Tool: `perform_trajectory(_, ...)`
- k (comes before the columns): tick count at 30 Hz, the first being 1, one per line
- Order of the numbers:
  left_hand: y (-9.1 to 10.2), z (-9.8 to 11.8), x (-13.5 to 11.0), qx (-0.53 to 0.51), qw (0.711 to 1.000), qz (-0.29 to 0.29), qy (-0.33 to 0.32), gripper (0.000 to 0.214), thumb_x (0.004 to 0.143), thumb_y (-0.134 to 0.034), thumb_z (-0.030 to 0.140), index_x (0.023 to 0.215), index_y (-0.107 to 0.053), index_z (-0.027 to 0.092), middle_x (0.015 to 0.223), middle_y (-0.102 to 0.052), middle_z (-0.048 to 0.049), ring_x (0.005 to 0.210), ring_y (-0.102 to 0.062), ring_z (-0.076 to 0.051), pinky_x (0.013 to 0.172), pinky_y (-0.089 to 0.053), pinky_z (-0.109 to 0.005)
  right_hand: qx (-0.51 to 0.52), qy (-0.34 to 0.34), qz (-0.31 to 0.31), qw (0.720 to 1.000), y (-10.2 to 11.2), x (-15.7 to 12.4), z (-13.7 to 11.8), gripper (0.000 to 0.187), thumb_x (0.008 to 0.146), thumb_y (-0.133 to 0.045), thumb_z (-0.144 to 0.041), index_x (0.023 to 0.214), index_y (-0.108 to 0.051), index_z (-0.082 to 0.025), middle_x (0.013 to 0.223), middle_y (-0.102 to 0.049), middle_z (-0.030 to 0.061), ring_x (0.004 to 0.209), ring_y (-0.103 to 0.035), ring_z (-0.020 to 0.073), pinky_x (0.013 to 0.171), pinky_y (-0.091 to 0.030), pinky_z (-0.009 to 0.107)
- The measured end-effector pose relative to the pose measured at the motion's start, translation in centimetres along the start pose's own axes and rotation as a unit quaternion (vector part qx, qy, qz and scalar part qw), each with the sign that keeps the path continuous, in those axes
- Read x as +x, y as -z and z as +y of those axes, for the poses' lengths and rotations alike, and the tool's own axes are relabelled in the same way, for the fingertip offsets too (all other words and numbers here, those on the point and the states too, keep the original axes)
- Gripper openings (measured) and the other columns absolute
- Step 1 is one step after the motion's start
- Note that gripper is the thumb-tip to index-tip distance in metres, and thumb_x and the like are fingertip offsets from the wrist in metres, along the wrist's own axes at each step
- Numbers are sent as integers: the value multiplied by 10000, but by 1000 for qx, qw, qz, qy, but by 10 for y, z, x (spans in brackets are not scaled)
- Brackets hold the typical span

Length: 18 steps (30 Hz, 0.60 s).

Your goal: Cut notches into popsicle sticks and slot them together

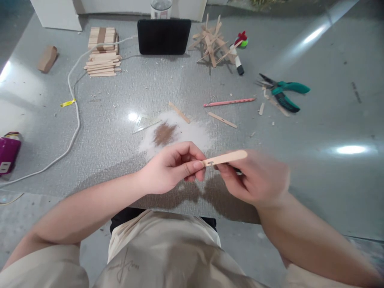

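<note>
Between thumb and fingers, my left hand (pixel 180 166) pinches a wooden craft stick (pixel 229 157) near its left end. The stick slants up to the right and has a small dark notch or slot close to the thumb. Just under and behind it, my right hand (pixel 255 176) is closed, partly smeared by motion. Something thin and dark shows between its fingers by the notch, too hidden to name. Beyond the hands, brown dust (pixel 165 134) lies on a white powdery patch. Two loose craft sticks, one plain (pixel 179 112) and one slotted (pixel 222 119), lie on the table.
Farther back are a pink pencil (pixel 229 102), green-handled pliers (pixel 285 93), a pile of joined sticks (pixel 211 42), stacked craft sticks (pixel 102 64) and a black tablet or phone (pixel 164 37). A white cable (pixel 78 116) curves along the left, near a purple power adapter (pixel 8 154).
</note>
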<state>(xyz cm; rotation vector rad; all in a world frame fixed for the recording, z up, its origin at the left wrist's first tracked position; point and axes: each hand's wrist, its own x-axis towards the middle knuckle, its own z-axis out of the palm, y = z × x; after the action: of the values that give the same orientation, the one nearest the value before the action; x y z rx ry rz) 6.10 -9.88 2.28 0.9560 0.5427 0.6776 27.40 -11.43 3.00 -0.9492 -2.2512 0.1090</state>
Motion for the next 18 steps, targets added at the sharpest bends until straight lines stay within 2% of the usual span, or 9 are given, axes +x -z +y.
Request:
perform_trajectory(4,2,1,-1,27,999,-5,-37,306,933,-694,457,882,-617,165,729,-629,3,669,-551,-72,643,-460,-208,91,19,-53,994,3,1,5,155,940,-499,-94,956,-572,-230,571,-541,-62,449,-449,106,475,-378,249)
perform_trajectory(7,4,0,-1,31,998,-19,-56,237,967,-662,387,899,-632,162,749,-626,6,701,-563,-69,684,-469,-202,104,29,-57,993,5,3,6,136,949,-498,-104,941,-565,-222,561,-517,-65,455,-437,104,472,-368,237)
perform_trajectory(10,4,0,-1,37,997,-25,-67,197,983,-643,340,911,-647,157,761,-621,6,728,-570,-67,711,-471,-196,102,29,-53,993,6,5,4,126,959,-510,-117,924,-560,-228,575,-555,-57,462,-461,104,482,-378,234)
perform_trajectory(14,4,1,0,41,997,-30,-63,213,977,-648,354,908,-652,153,755,-615,2,730,-572,-77,728,-478,-212,117,39,-55,991,7,8,3,117,987,-515,-150,916,-557,-232,591,-581,-46,475,-486,113,500,-398,249)
perform_trajectory(18,4,0,-2,55,997,-33,-45,274,964,-654,422,896,-648,156,761,-609,-6,727,-572,-94,727,-486,-235,173,43,-82,981,6,6,6,127,1001,-494,-145,988,-576,-241,646,-609,-34,520,-522,122,526,-399,260)
